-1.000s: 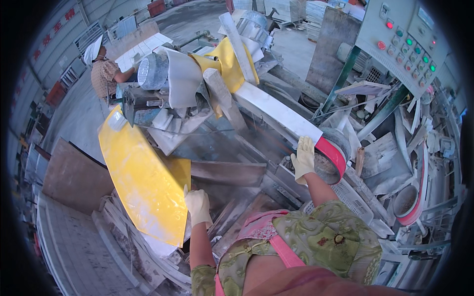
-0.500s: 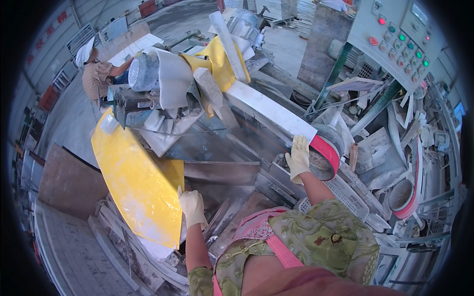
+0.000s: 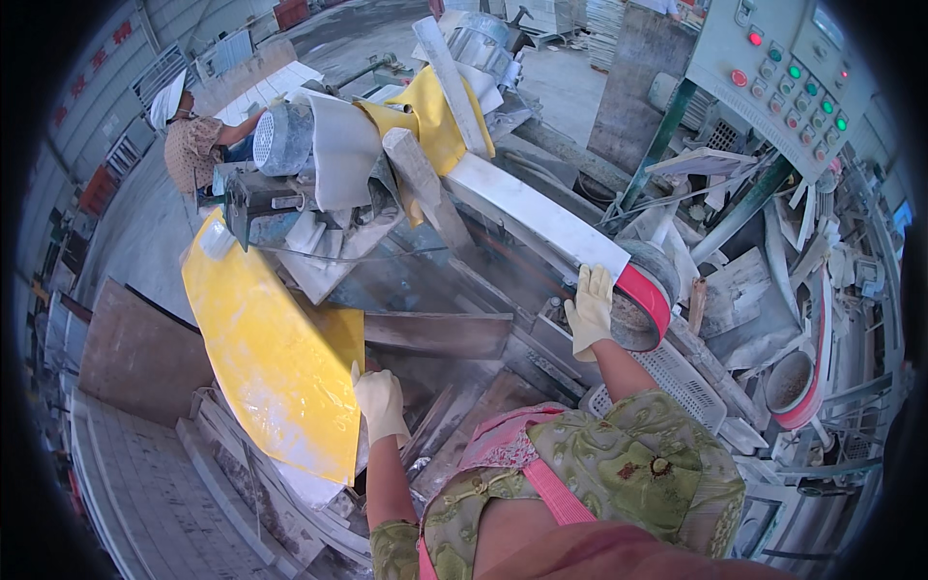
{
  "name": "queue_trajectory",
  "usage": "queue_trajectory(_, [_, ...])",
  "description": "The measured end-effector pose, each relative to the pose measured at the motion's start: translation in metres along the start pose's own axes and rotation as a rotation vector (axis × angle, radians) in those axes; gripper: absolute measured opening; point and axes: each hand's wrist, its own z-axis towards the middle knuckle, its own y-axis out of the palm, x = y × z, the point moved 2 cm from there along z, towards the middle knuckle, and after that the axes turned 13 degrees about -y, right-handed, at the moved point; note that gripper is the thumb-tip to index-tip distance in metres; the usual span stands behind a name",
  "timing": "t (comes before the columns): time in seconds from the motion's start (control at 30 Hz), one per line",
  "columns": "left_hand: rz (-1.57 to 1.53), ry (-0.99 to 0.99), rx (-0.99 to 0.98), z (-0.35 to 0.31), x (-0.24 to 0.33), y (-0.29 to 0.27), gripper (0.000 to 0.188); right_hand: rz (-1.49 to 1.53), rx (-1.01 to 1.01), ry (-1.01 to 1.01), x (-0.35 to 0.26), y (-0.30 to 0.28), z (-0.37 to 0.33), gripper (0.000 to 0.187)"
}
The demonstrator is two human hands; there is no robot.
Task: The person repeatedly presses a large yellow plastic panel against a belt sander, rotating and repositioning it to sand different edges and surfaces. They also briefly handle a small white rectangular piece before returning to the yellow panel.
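The white strip (image 3: 541, 213) runs slantwise over a belt machine, and the red belt (image 3: 646, 300) curves round a drum just past its near end. Beside that end is the right hand (image 3: 593, 311), in a cream glove, palm down with fingers straight and thumb spread; the fingertips lie along the strip's near edge and grasp nothing. Left of the strip and nearer the body, the gloved left hand (image 3: 382, 401) is curled at the edge of the yellow sheet (image 3: 275, 358), thumb upright against it; whether it pinches the sheet I cannot tell, as the fingers are hidden. The sheet hangs well left of the strip, its face creased and shiny, with no lettering that I can make out. At the strip's far end hangs a yellow cloth (image 3: 454, 111). Right of the strip and beyond it stands a grey control panel (image 3: 757, 101) with rows of buttons, some lit red or green; any labels on it are too small to read. Far to the left of the strip, a wall (image 3: 92, 126) bears large red characters, and nearer than that stands a person in a white hat (image 3: 196, 145)
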Motion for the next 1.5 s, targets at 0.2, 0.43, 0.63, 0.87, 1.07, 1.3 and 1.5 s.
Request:
queue_trajectory(0.2, [-0.014,-0.006,0.013,0.0,0.0,0.0,0.021,0.007,0.006,0.019,-0.002,-0.002,-0.002,0.085])
queue_trajectory(0.43, [-0.01,0.015,0.018,0.0,-0.001,0.002,0.02,-0.004,0.038,0.019,0.001,0.001,-0.005,0.085])
queue_trajectory(0.63, [-0.048,0.017,0.026,-0.001,-0.002,0.003,0.019,0.0,0.058,0.016,0.011,0.003,-0.007,0.081])
queue_trajectory(0.87, [0.051,0.017,-0.033,0.0,-0.001,0.002,0.022,-0.004,0.119,-0.017,0.018,0.003,-0.01,0.076])
queue_trajectory(1.07, [0.027,0.053,0.091,0.0,0.002,-0.004,0.032,-0.011,0.122,0.008,0.016,0.0,-0.013,0.075])
queue_trajectory(1.3, [0.005,0.047,0.091,0.0,0.002,-0.003,0.031,0.019,0.066,0.022,0.016,-0.003,-0.015,0.074])
queue_trajectory(1.5, [-0.019,0.046,0.104,0.0,0.003,-0.004,0.031,0.014,0.082,0.03,0.017,-0.003,-0.018,0.075])
